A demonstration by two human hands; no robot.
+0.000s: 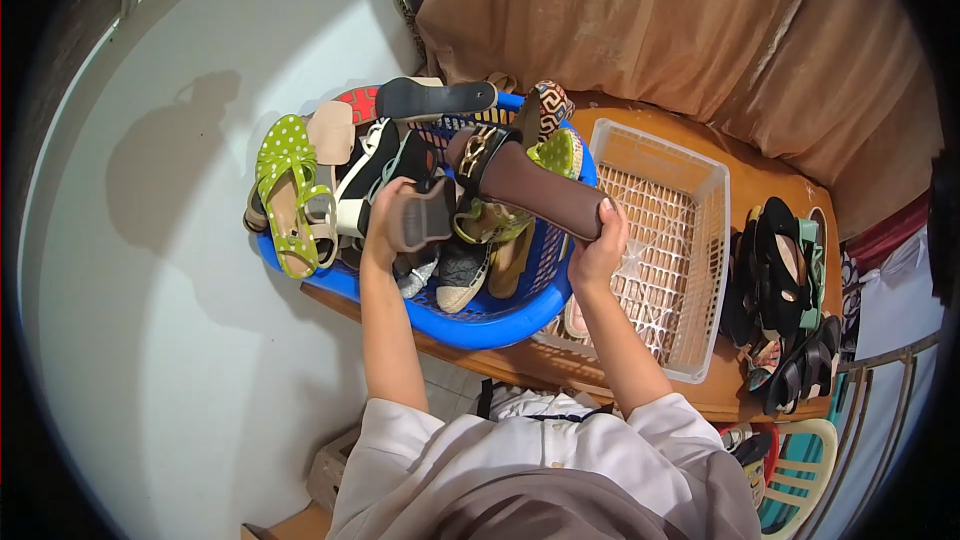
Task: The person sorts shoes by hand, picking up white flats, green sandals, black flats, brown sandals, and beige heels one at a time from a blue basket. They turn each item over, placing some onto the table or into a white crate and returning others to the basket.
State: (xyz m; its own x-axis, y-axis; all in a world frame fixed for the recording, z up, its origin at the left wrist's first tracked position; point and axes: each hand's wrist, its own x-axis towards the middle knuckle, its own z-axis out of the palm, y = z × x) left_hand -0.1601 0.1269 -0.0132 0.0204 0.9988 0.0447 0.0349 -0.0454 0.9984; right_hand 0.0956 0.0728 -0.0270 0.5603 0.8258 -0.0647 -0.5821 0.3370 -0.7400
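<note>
My right hand (600, 248) grips the heel end of a brown slide sandal (545, 190) with a black strap and gold chain, held tilted over the basket's right side. My left hand (385, 225) is closed on a dark grey-brown shoe (425, 215), blurred by motion, whose exact style I cannot tell. Below both hands stands a blue plastic basket (480, 332) heaped with footwear. In it are a green polka-dot flat (285, 190), a black espadrille (463, 285) with a woven toe edge, and a black-soled shoe (435, 100) at the back.
A clear plastic crate (715, 270) with a lattice base sits right of the basket on the wooden table (785, 165). Black sandals (780, 270) and other pairs lie beyond it. A brown curtain (640, 20) hangs behind, and a cream plastic chair (815, 460) stands at lower right.
</note>
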